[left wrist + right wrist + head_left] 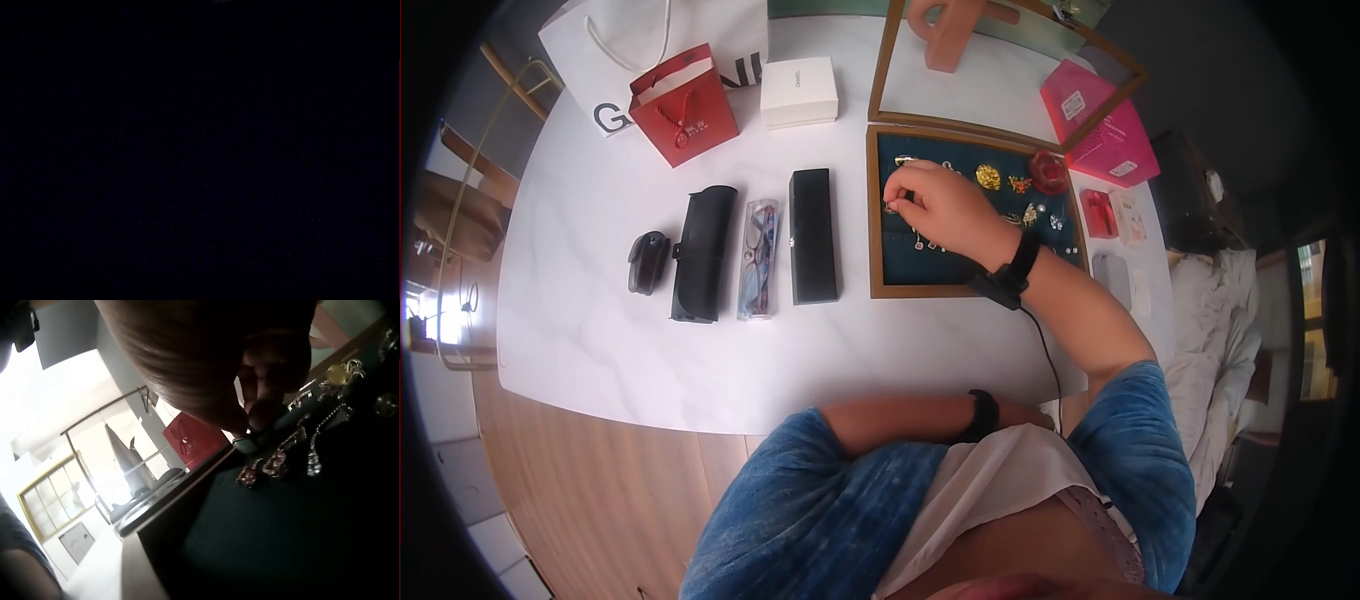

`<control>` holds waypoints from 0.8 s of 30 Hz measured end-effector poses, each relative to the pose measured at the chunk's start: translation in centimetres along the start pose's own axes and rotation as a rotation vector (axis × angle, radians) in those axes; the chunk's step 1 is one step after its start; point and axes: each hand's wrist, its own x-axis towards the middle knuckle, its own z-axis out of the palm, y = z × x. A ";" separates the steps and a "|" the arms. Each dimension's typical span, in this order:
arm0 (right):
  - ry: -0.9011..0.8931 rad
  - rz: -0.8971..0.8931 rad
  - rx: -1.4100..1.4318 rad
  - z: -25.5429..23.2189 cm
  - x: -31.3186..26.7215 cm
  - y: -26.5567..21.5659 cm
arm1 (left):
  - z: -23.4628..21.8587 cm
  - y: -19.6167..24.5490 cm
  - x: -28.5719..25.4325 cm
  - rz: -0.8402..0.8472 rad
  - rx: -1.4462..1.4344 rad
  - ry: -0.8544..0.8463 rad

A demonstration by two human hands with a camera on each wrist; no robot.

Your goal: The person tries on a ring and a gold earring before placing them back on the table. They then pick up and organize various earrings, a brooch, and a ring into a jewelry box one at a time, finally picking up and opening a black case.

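Note:
My right hand (948, 205) reaches over the left part of a wood-framed jewelry box (935, 291) lined in dark green. In the right wrist view its thumb and fingertips (259, 419) pinch a small, pale-green, ring-like piece of jewelry (250, 445), low over the lining by the box's side. Dangling earrings (275, 464) with sparkling stones lie right beside those fingertips. A gold flower-like piece (988, 177) and other jewelry lie farther right. My left hand (1028, 414) is near my waist, mostly hidden by clothing; its fingers do not show. The left wrist view is dark.
The box's glass lid (960, 100) stands raised behind. Left of the box are a black case (814, 240), a clear glasses case (758, 265) and more dark cases. A red bag (690, 110), a white box (800, 92) and a pink box (1100, 125) stand behind. A cable (1048, 355) hangs from my right wrist.

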 end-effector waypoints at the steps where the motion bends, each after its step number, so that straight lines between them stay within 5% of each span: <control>1: 0.010 -0.054 -0.054 0.2 -0.1 0.2 | -0.1 0.4 -0.2 -0.023 0.000 0.004; 5: 0.008 -0.221 -0.275 0.5 -0.6 0.9 | -0.2 1.3 -1.1 -0.048 -0.025 0.028; 11: -0.002 -0.247 -0.314 -0.1 -1.0 -0.7 | 0.7 -2.3 1.5 0.119 0.186 0.041; 14: -0.004 -0.181 -0.338 0.2 -0.6 0.5 | 0.5 -2.2 1.2 0.007 -0.016 0.041; 20: 0.049 0.026 0.043 0.1 0.1 1.3 | 0.2 -1.6 0.6 0.108 0.130 0.001; 24: 0.097 -0.004 -0.022 0.4 0.1 0.9 | -0.1 0.6 -0.6 -0.003 -0.009 -0.011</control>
